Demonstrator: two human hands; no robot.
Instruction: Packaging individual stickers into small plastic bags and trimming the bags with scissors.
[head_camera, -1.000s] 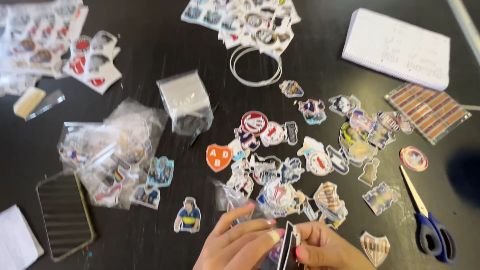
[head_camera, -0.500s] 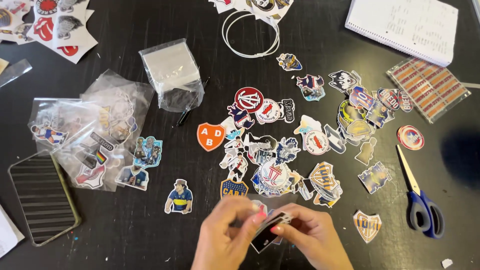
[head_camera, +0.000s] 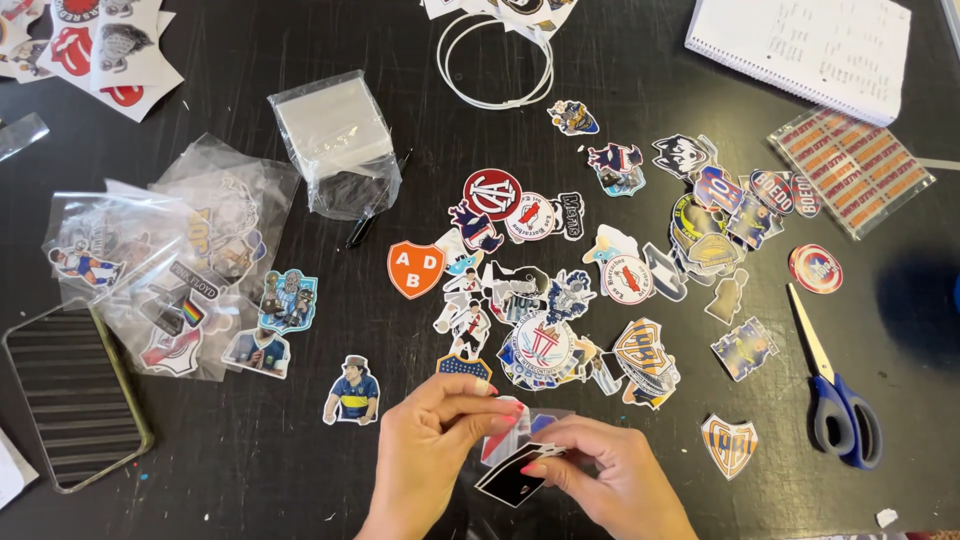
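While both hands pinch 1 dark sticker (head_camera: 512, 478) low over the bench (head_camera: 250, 480), left hand (head_camera: 435, 450) fingers steadying a small clear bag (head_camera: 525, 425) (apparently mid-bagging), right hand (head_camera: 610, 480) likely needs a careful slide inward.

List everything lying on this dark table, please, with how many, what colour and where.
table: one, black, under everything
loose stickers: dozens, many colours, centre and right
orange shield sticker: one, left of the pile
filled clear bags: several, left
stack of empty clear bags: one, upper centre
white rings: a few, top
spiral notebook: one, white, top right
scissors: one pair, blue handles, right
phone: one, dark, lower left
left hand and right hand: holding a small clear bag of stickers, bottom centre
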